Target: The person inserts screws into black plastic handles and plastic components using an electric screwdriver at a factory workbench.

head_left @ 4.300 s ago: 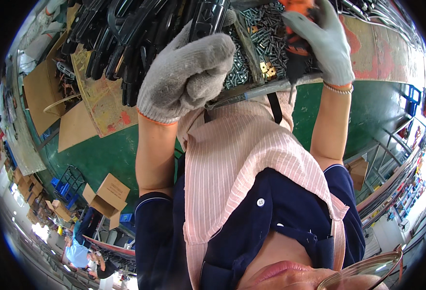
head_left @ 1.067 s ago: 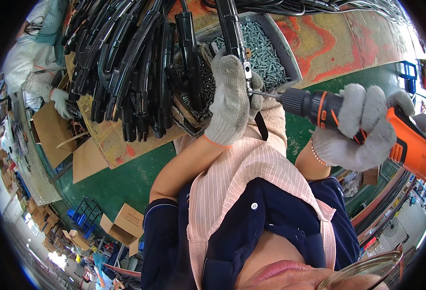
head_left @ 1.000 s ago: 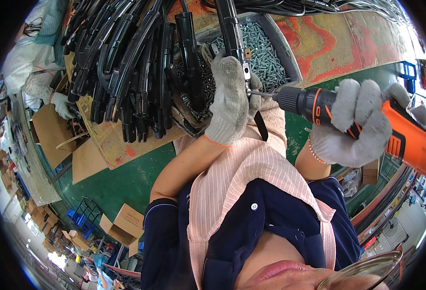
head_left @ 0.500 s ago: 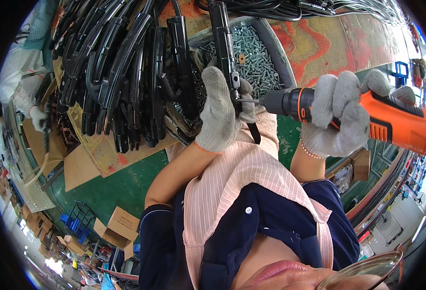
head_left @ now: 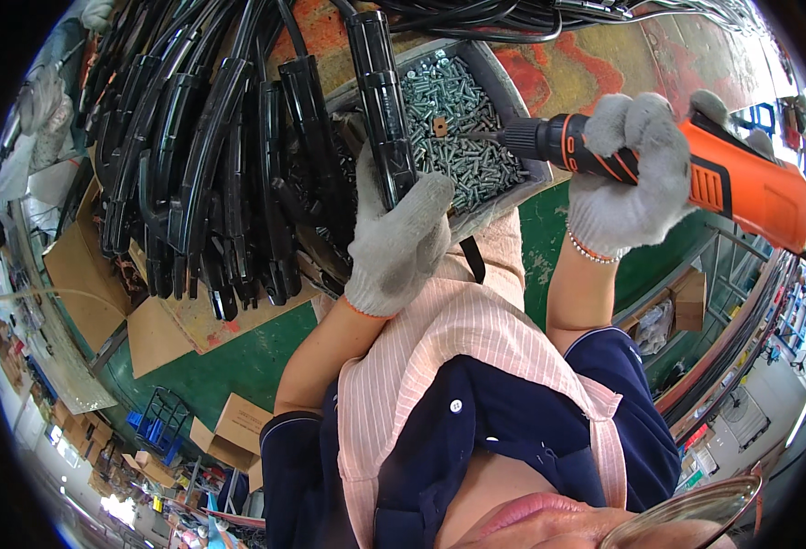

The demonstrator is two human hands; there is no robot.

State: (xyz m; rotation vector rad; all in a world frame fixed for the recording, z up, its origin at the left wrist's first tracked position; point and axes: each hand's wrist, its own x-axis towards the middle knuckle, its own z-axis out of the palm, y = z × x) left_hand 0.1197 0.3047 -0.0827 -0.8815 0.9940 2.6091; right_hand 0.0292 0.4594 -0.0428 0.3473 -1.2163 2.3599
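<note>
In a grey knitted glove, my left hand (head_left: pixel 399 233) is closed round the lower end of a black tubular handle (head_left: pixel 382 96). The handle stands nearly upright in the picture, in front of the screw tray's left part. My right hand (head_left: pixel 636 174), gloved too, grips an orange and black cordless drill (head_left: pixel 741 188). Its bit points left over the loose silver screws (head_left: pixel 462 105) in the grey tray (head_left: pixel 511 82), apart from the handle. A small brown square piece (head_left: pixel 440 126) lies among the screws. Whether the bit touches any screw I cannot tell.
Several black handles with cables (head_left: pixel 210 156) are heaped on the left of the worn table (head_left: pixel 595 73). Black cables (head_left: pixel 485 23) run along the far side. Open cardboard boxes (head_left: pixel 238 425) stand on the green floor (head_left: pixel 183 371).
The drill has moved up and left, its bit now away from the handle and over the screws. My left hand has shifted left and down and turned, still holding the handle.
</note>
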